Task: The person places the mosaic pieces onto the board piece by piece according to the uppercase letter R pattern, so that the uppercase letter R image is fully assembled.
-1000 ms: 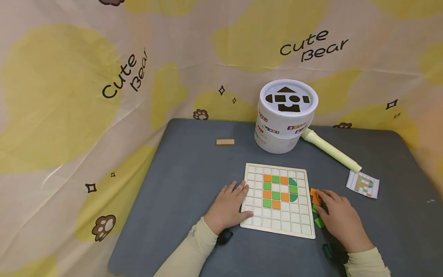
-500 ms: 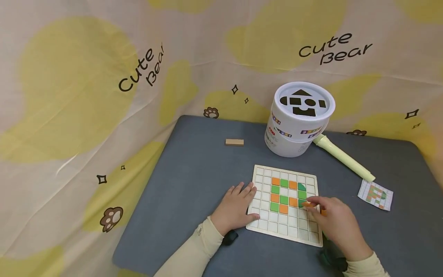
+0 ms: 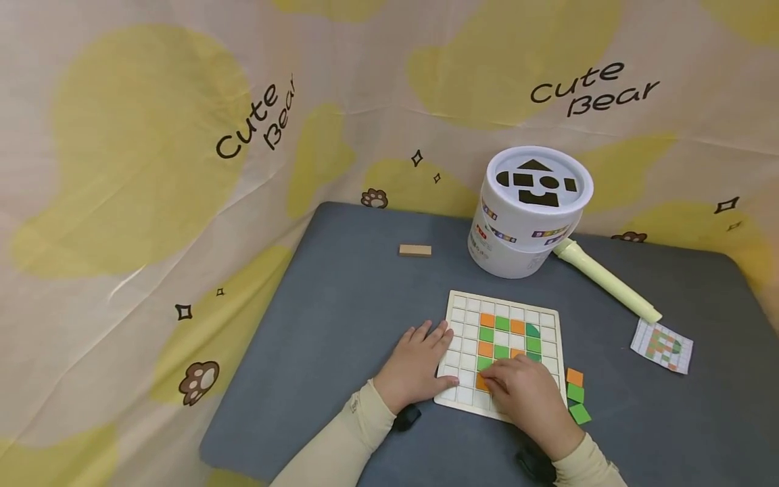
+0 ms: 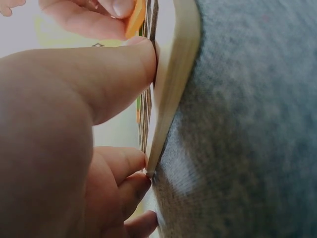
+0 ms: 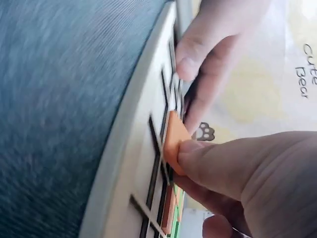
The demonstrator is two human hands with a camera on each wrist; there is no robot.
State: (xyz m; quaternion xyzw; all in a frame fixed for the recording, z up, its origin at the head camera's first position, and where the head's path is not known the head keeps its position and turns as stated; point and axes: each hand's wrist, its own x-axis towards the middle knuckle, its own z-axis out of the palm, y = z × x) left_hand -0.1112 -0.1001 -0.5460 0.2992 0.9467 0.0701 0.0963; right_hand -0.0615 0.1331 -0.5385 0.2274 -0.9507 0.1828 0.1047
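A wooden grid board (image 3: 447, 404) lies on the table, with orange, green and dark green tiles set in its squares. My right hand (image 3: 535, 399) is over the board's lower part and covers some squares. In the right wrist view its thumb and fingers pinch an orange square tile (image 5: 174, 141), tilted, its edge right at the grid below the lower-left green tile (image 3: 485, 364). My left hand (image 3: 414, 368) rests along the board's left edge, its fingers extended and its thumb on the front-left part.
Right of the board lie a loose orange tile (image 3: 575, 377) and two green tiles, one a green tile (image 3: 580, 413) nearest the front. Beyond are a pattern card (image 3: 662, 346), a pale yellow tube (image 3: 608, 281), a white bucket (image 3: 517, 237) with shape holes and a small wooden block (image 3: 415, 251).
My right hand has taken an orange tile from beside the board and carried it left to the lower-left squares. My left hand stays on the board's edge. The head view has shifted slightly.
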